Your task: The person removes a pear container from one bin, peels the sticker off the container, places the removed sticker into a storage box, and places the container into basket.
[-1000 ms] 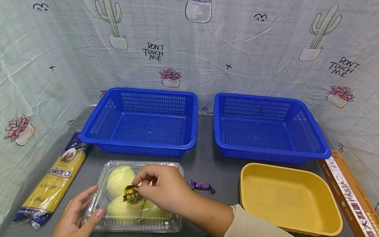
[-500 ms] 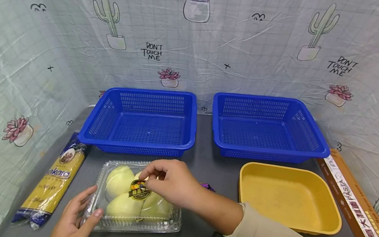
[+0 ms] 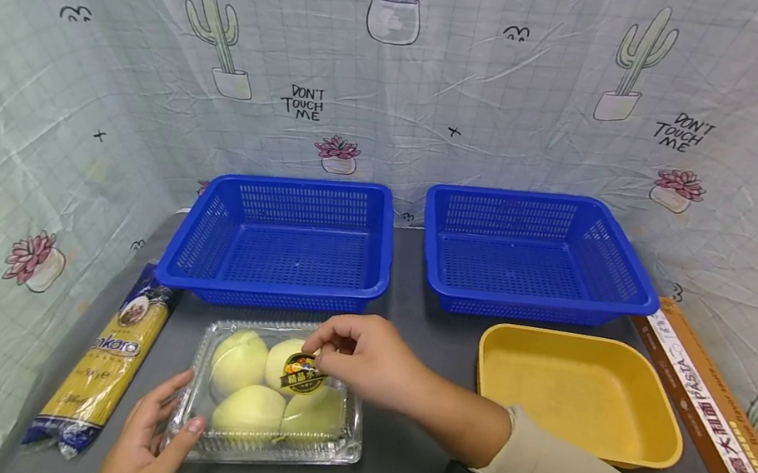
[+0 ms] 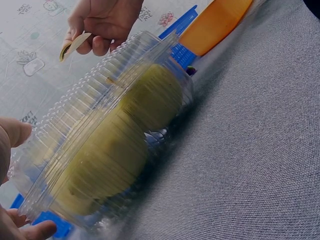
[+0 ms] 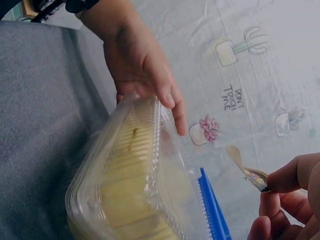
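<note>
A clear plastic clamshell box (image 3: 265, 453) with several pale yellow-green fruits (image 3: 249, 410) lies on the grey table. My left hand (image 3: 149, 437) holds the box at its left end, thumb and fingers on either side of the corner, as the right wrist view also shows. Above the lid, my right hand (image 3: 368, 361) pinches a black and gold round sticker (image 3: 304, 374) between thumb and forefinger. Both wrist views show this sticker (image 4: 75, 46) bent and clear of the lid. The lid is closed over the fruits.
Two blue baskets (image 3: 369, 290) (image 3: 542, 306) stand at the back. A yellow tray (image 3: 579, 394) is at the right, beside a long brown pasta box (image 3: 712, 397). At the left lies a spaghetti packet (image 3: 105, 366). A patterned cloth backdrop surrounds the table.
My right hand has moved right and slightly away from me, taking the sticker along over the lid. A purple wrapped candy is now hidden behind my right arm. The left hand stays put.
</note>
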### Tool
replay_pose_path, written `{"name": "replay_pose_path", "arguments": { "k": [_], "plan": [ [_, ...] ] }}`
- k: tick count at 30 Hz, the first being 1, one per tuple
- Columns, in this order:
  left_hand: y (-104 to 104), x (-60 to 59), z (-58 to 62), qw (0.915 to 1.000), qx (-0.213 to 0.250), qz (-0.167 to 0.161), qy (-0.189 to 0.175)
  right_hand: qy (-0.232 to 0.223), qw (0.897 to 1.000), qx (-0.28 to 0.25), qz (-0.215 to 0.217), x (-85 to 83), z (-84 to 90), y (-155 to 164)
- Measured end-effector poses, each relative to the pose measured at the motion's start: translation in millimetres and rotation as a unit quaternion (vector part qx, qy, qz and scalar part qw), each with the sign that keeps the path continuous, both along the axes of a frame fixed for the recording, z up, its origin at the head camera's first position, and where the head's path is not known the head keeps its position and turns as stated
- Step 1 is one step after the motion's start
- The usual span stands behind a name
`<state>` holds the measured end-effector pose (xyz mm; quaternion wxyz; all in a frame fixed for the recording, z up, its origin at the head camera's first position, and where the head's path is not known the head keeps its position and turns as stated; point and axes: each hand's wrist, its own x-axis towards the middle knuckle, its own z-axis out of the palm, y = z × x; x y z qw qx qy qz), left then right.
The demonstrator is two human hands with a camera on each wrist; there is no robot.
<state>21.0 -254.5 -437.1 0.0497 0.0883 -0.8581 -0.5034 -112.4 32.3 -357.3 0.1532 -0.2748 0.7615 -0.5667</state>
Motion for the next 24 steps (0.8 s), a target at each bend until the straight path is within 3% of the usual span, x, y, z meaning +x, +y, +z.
{"name": "replay_pose_path", "arguments": {
  "k": [17, 24],
  "plan": [
    [1, 0.0, -2.1, 0.9997, -0.004, 0.002, 0.025, -0.019, 1.000, -0.003, 0.007, -6.9, 0.3, 33],
    [1, -0.1, -1.9, 0.9999, -0.002, 0.002, 0.013, -0.023, 1.000, -0.001, 0.004, -10.1, -2.3, 46]
  ]
}}
